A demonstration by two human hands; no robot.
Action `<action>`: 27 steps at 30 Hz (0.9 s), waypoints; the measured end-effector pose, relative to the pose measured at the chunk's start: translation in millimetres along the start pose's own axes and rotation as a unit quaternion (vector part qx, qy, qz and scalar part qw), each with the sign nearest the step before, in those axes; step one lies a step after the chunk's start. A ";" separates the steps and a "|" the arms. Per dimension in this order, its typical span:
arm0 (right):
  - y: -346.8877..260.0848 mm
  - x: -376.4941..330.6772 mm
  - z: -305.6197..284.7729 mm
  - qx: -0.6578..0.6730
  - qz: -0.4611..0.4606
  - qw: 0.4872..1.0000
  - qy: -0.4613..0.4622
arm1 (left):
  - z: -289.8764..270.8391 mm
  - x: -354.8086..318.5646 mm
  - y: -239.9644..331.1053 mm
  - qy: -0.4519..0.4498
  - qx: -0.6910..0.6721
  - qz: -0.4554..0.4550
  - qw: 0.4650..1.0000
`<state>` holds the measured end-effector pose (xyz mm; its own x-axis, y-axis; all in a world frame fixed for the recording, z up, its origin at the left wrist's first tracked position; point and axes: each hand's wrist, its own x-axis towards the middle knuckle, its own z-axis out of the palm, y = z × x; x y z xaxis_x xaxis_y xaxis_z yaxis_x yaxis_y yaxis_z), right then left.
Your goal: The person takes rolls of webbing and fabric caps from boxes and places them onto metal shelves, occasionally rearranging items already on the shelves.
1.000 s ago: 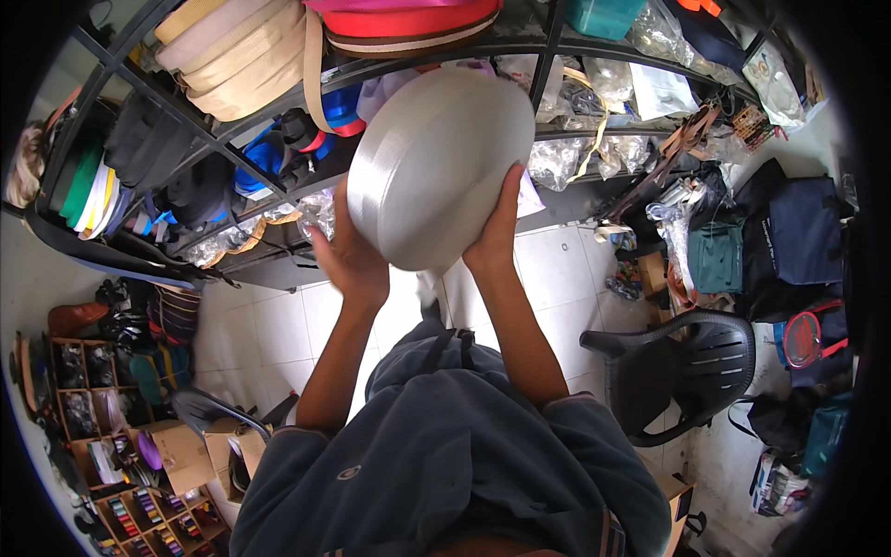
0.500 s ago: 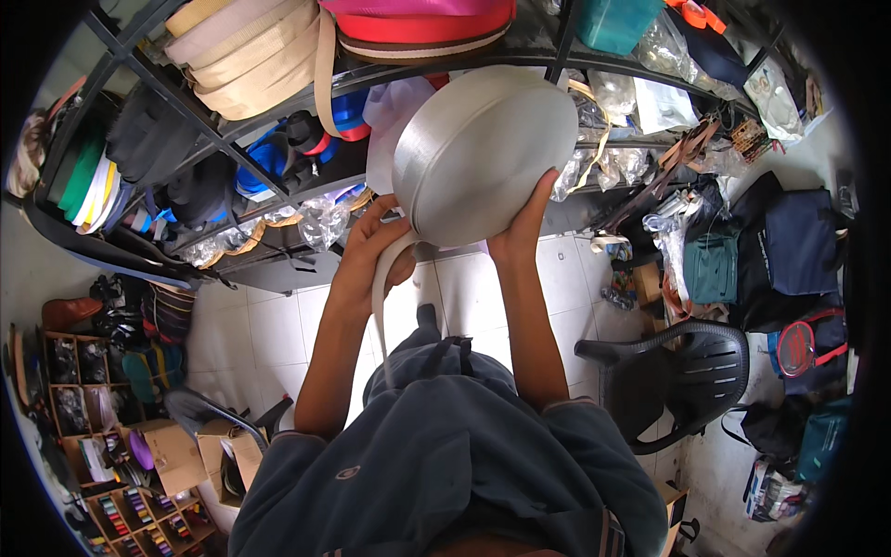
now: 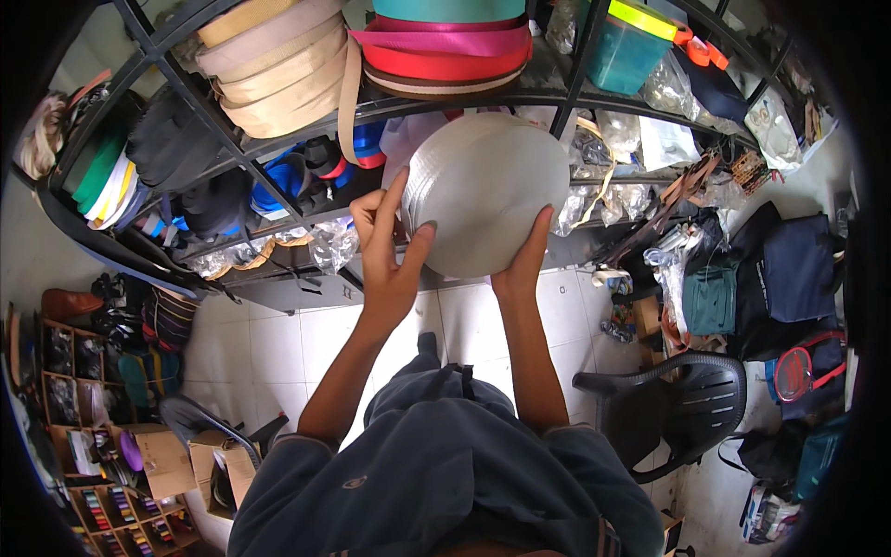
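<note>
Held up in front of the shelves is a large round roll of pale grey-white webbing (image 3: 492, 200), its flat face tilted toward me. My left hand (image 3: 390, 251) is closed on its left edge, thumb over the face and fingers along the rim. On the lower right edge, my right hand (image 3: 524, 255) grips the roll, thumb on the face and the other fingers mostly hidden behind it. No loose end of the webbing shows.
Black metal shelves (image 3: 176, 32) carry beige strap rolls (image 3: 288, 74), red and pink rolls (image 3: 445, 65) and a teal tub (image 3: 617, 56). A black plastic chair (image 3: 677, 408) stands at right near hanging bags (image 3: 798, 265). Cardboard boxes (image 3: 167, 464) and a wooden cubby rack (image 3: 83, 418) are at left.
The roll has come lower and turned its flat face more toward me. My left hand has shifted up its side, and the loose strip that hung by my left wrist is out of sight.
</note>
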<state>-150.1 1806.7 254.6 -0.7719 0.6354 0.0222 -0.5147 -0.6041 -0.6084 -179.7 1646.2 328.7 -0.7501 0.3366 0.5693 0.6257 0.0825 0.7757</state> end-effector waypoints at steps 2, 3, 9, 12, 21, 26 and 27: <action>2.2 0.7 2.3 -0.002 -0.010 1.000 -0.005 | 5.6 8.0 -4.6 0.035 0.071 0.062 0.995; 1.1 0.8 4.4 0.004 -0.016 1.000 -0.002 | 9.3 12.6 -3.8 0.028 0.003 0.060 0.998; -25.9 15.4 26.4 -0.024 -0.038 0.999 -0.011 | 11.4 60.1 4.1 0.026 -0.037 0.108 0.993; -54.4 28.5 58.9 -0.080 -0.060 0.994 -0.050 | 4.4 96.5 11.8 0.058 -0.049 0.074 0.994; -127.2 95.4 150.3 -0.204 -0.088 0.958 -0.179 | -14.6 212.2 23.7 -0.019 -0.286 -0.057 0.956; -144.0 145.0 167.5 -0.330 -0.053 0.917 -0.217 | -20.5 244.8 15.6 -0.044 -0.404 -0.152 0.901; -142.8 166.0 164.3 -0.394 -0.074 0.897 -0.188 | -20.3 251.3 14.8 -0.050 -0.418 -0.159 0.893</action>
<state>-266.0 1919.5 475.5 -0.8643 0.3838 0.3251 -0.3135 0.0945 -0.9449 -363.3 1712.9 488.8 -0.8125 0.5058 0.2899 -0.0249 -0.5268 0.8496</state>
